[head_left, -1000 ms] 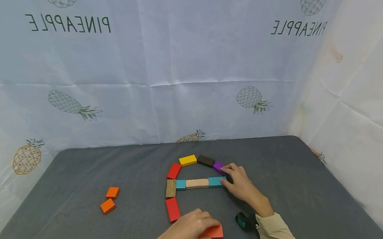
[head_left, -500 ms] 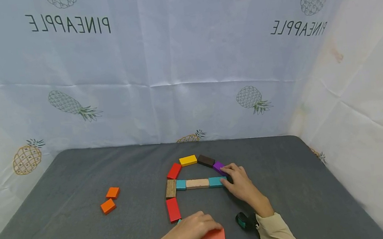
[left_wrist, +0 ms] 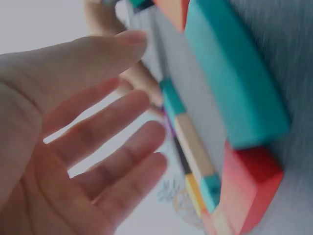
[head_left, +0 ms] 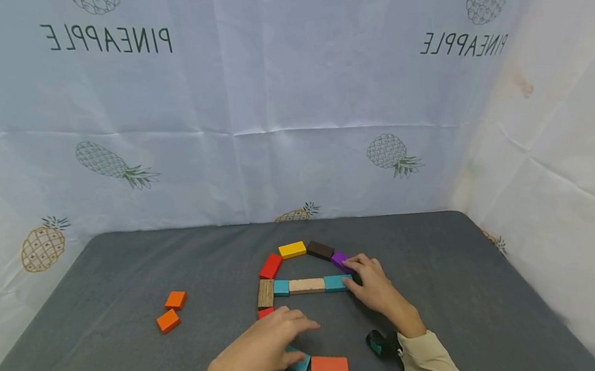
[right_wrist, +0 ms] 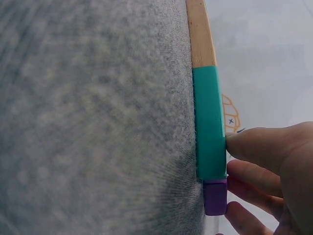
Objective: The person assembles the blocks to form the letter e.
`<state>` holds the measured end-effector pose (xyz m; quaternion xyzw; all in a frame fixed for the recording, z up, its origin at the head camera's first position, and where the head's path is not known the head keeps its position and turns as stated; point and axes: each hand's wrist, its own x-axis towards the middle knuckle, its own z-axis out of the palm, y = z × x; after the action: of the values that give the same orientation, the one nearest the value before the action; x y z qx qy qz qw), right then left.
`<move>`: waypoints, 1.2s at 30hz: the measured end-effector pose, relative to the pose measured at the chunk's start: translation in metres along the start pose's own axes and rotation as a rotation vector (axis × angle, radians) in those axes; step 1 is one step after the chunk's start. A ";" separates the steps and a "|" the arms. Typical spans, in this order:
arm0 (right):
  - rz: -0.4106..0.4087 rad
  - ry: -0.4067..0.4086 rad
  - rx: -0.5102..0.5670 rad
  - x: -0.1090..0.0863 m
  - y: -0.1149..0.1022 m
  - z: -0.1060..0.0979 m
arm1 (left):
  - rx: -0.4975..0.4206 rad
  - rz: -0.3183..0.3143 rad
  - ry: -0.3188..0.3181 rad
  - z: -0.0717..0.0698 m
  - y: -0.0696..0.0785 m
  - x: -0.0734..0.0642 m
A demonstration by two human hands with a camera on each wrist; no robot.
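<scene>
My left hand [head_left: 256, 351] hovers over the near blocks with its fingers spread, holding nothing. Below it lie a teal block [head_left: 301, 367], partly covered by the hand, and an orange-red block [head_left: 329, 369]. In the left wrist view that teal block [left_wrist: 234, 73] meets a red block [left_wrist: 249, 191] end to end. My right hand [head_left: 375, 290] rests at the right end of the crossbar row, thumb touching a teal block [right_wrist: 209, 122] and fingertips by a purple block [right_wrist: 215, 198]. Its fingers look relaxed.
An arch of red [head_left: 271, 265], yellow [head_left: 292, 249] and dark brown [head_left: 319, 249] blocks curves behind the crossbar, which has a pale wood block [head_left: 307, 286]. A brown wood block [head_left: 265, 293] stands at its left end. Two orange blocks [head_left: 175, 299] lie apart at left on the grey table [head_left: 103, 370].
My left hand has let go of the orange-red block and moved up and left, its fingers spreading. The orange-red block lies slightly nearer than one second ago. The right hand has stayed put.
</scene>
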<state>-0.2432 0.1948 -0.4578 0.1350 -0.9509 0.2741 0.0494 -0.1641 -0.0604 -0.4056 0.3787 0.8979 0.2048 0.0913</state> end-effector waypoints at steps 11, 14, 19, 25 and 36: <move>0.003 -0.007 0.013 0.000 0.001 0.000 | 0.037 -0.005 -0.114 0.006 -0.004 0.003; 0.004 -0.010 0.014 0.000 0.001 0.000 | 0.035 0.052 -0.126 0.015 -0.003 0.006; 0.006 -0.012 0.016 0.000 0.000 -0.001 | 0.049 0.110 -0.086 0.024 -0.001 0.007; -0.007 0.000 0.019 0.000 0.000 0.000 | 0.078 0.115 -0.045 0.029 0.001 0.006; -0.014 0.007 0.016 0.000 0.001 0.001 | 0.067 0.086 -0.057 0.029 0.000 0.008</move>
<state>-0.2437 0.1954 -0.4590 0.1414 -0.9475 0.2817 0.0535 -0.1605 -0.0465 -0.4315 0.4254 0.8842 0.1677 0.0952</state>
